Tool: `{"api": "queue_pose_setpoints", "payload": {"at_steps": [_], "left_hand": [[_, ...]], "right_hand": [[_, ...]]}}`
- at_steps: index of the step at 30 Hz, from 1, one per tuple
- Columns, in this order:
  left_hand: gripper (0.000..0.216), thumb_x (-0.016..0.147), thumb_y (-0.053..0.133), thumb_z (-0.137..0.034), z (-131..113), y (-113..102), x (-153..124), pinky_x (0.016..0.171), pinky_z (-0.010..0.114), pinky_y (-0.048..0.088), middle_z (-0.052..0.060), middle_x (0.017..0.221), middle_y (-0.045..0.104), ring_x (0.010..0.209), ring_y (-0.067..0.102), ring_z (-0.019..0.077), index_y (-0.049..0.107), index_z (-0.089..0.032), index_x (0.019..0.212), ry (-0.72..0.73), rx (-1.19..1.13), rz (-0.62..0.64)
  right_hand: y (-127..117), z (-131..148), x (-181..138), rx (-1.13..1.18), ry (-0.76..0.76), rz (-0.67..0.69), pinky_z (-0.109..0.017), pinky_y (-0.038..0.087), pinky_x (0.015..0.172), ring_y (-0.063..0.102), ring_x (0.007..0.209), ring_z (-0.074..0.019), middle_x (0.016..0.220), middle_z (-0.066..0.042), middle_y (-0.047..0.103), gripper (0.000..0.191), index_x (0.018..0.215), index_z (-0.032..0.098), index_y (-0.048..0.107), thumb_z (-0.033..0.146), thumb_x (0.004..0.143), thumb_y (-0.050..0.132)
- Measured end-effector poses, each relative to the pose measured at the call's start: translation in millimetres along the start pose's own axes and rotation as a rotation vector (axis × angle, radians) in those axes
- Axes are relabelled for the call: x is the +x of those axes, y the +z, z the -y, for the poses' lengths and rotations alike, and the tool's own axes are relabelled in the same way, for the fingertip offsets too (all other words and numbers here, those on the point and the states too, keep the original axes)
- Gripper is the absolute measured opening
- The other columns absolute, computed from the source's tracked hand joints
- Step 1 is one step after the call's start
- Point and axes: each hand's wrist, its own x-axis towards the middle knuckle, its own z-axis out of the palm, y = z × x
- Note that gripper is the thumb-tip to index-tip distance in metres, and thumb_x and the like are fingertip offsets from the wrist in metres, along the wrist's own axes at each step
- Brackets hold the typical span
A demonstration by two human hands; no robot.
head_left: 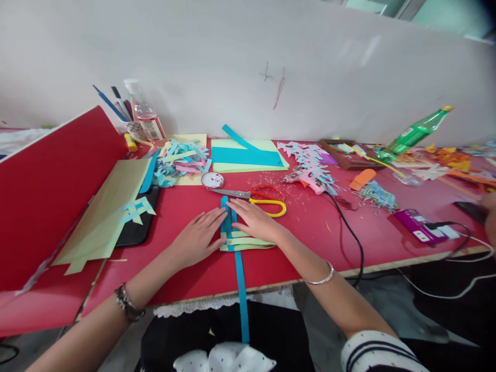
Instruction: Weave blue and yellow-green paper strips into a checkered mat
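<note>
On the red table, my left hand (pixel 197 237) lies with fingers stretched out, its fingertips at the left edge of a blue paper strip (pixel 225 223). My right hand (pixel 253 219) rests flat on the other side, over the upper part of a second, long blue strip (pixel 242 294) that hangs past the table's front edge toward my lap. Pale yellow-green paper strips (pixel 248 241) cross the blue ones below my fingers. Part of this layered paper is hidden under my right hand. Just beyond my fingers lie scissors (pixel 274 207) with red and yellow handles.
A pink glue gun (pixel 310 181) with a black cord lies right of the scissors. Paper scraps (pixel 180 163) are heaped at the back left. A green bottle (pixel 414 134) leans at the back right. A purple power strip (pixel 420 226) sits near a person's hand (pixel 489 212) at the right edge.
</note>
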Motion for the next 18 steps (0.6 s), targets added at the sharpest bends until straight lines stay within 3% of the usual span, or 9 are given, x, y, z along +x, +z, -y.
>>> {"api": "queue_pose_setpoints", "payload": {"at_steps": [7, 11, 18], "left_hand": [[0.064, 0.084, 0.022, -0.056, 2.7, 8.0, 7.0, 0.105, 0.041, 0.017, 0.005, 0.142, 0.022, 0.13, 0.019, 0.0201, 0.02, -0.017, 0.135, -0.013, 0.065, 0.079], [0.064, 0.084, 0.022, -0.056, 3.3, 10.2, 7.3, 0.105, 0.039, 0.018, 0.004, 0.142, 0.022, 0.13, 0.02, 0.019, 0.022, -0.017, 0.135, -0.03, 0.061, 0.056], [0.062, 0.084, 0.026, -0.054, 2.0, 11.8, 8.6, 0.105, 0.039, 0.02, 0.007, 0.14, 0.028, 0.127, 0.027, 0.0206, 0.026, -0.017, 0.133, -0.057, 0.047, 0.021]], "right_hand": [[-5.3, -3.6, -1.4, 0.164, -0.004, -0.12, -0.034, 0.032, 0.1, 0.034, 0.122, -0.0173, 0.131, -0.01, 0.039, 0.042, 0.127, 0.016, 0.038, 0.027, 0.086, 0.038], [-7.4, -6.4, -0.2, 0.164, -0.025, -0.055, -0.034, 0.034, 0.099, 0.041, 0.118, -0.0165, 0.126, -0.008, 0.047, 0.037, 0.121, 0.016, 0.047, 0.023, 0.087, 0.035], [-4.7, -7.2, 0.7, 0.136, -0.021, -0.037, -0.035, 0.033, 0.1, 0.04, 0.119, -0.017, 0.127, -0.008, 0.046, 0.037, 0.12, 0.016, 0.049, 0.02, 0.086, 0.035]]}}
